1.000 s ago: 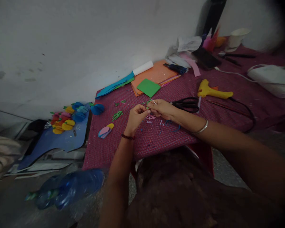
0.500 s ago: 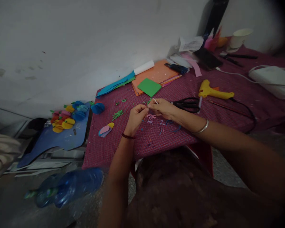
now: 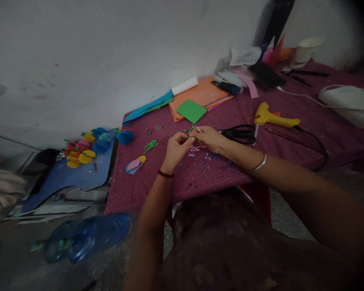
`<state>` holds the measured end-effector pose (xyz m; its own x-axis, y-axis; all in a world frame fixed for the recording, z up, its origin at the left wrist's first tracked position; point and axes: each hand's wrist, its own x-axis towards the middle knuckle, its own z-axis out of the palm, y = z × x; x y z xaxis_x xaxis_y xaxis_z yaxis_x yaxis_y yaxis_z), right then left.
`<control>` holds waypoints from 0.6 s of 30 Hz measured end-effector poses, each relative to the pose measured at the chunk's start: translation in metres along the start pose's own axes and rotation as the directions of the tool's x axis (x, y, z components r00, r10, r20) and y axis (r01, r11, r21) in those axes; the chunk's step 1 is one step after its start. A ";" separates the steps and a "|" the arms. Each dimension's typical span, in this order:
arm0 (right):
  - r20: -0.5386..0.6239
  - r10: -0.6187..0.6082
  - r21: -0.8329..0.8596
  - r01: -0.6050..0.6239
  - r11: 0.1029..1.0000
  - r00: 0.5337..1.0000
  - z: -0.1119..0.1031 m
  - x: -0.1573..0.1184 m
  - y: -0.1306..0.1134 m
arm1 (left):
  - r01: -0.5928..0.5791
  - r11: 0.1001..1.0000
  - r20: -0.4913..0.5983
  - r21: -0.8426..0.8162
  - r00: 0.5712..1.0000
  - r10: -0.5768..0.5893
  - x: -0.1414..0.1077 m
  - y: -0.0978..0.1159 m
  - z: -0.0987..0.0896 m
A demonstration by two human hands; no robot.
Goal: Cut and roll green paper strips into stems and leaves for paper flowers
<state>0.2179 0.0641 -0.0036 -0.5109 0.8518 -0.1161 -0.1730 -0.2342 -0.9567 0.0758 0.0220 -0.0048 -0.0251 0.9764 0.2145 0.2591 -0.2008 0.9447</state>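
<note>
Fingertips meet above the maroon checked cloth, with my left hand and my right hand pinched together. A small green paper piece shows at the tips of my right fingers, and a thin white stick pokes up from the same hand. What my left finger and thumb pinch is too small to make out. Pink paper scraps lie just under the hands. Left of them are cut green strips and a small stack of oval paper pieces. Black-handled scissors lie beyond my right wrist.
A yellow glue gun with its cord lies at right. Behind the hands are a green paper square, orange sheets and a dark blue cutter. Colourful paper ornaments sit on a blue board; plastic bottles lie below.
My left hand has shifted slightly right, and its thumb now sits closer against my right fingertips. My right hand keeps nearly the same place, the white stick still in it.
</note>
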 end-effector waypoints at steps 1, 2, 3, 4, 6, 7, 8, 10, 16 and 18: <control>0.006 0.006 -0.004 -0.006 1.000 1.000 0.000 0.000 0.000 | -0.016 1.000 -0.009 0.012 1.000 0.016 0.000 0.000 0.000; 0.022 0.011 -0.003 -0.011 1.000 1.000 0.000 0.000 0.000 | -0.031 0.999 -0.013 0.026 0.999 0.031 0.001 -0.001 0.000; 0.044 0.016 0.002 -0.016 1.000 0.999 -0.001 0.000 0.000 | -0.043 0.998 -0.010 0.038 0.999 0.044 0.001 -0.001 0.000; 0.067 0.018 0.008 -0.018 1.000 0.998 -0.002 0.000 0.000 | -0.053 0.998 0.001 0.045 0.999 0.053 0.001 -0.002 -0.001; 0.103 0.016 0.014 -0.017 1.000 0.995 -0.004 0.001 0.000 | -0.059 0.997 0.030 0.045 0.998 0.058 0.002 -0.003 -0.002; 0.112 0.013 0.011 -0.015 1.000 0.994 -0.005 0.001 0.000 | -0.058 0.998 0.038 0.037 0.998 0.057 0.002 -0.004 -0.003; 0.115 0.012 0.006 -0.013 1.000 0.993 -0.005 0.001 0.000 | -0.054 0.998 0.040 0.027 0.998 0.053 0.002 -0.004 -0.004; 0.109 0.011 -0.013 -0.009 1.000 0.994 -0.005 0.001 0.001 | -0.040 0.999 0.023 0.019 0.999 0.040 0.003 -0.005 -0.005; -0.007 -0.093 -0.235 0.089 0.968 0.996 -0.003 0.003 0.003 | -0.083 0.951 -0.076 0.298 0.991 0.110 0.001 -0.010 -0.005; -0.026 -0.165 -0.336 0.147 0.930 0.986 -0.003 0.005 0.005 | -0.141 0.901 -0.068 0.411 0.980 0.184 0.000 -0.012 -0.004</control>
<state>0.2177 0.0685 -0.0096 -0.4536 0.8905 0.0362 0.0470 0.0645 -0.9968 0.0688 0.0242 -0.0147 -0.0430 0.9149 0.4015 0.6335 -0.2858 0.7190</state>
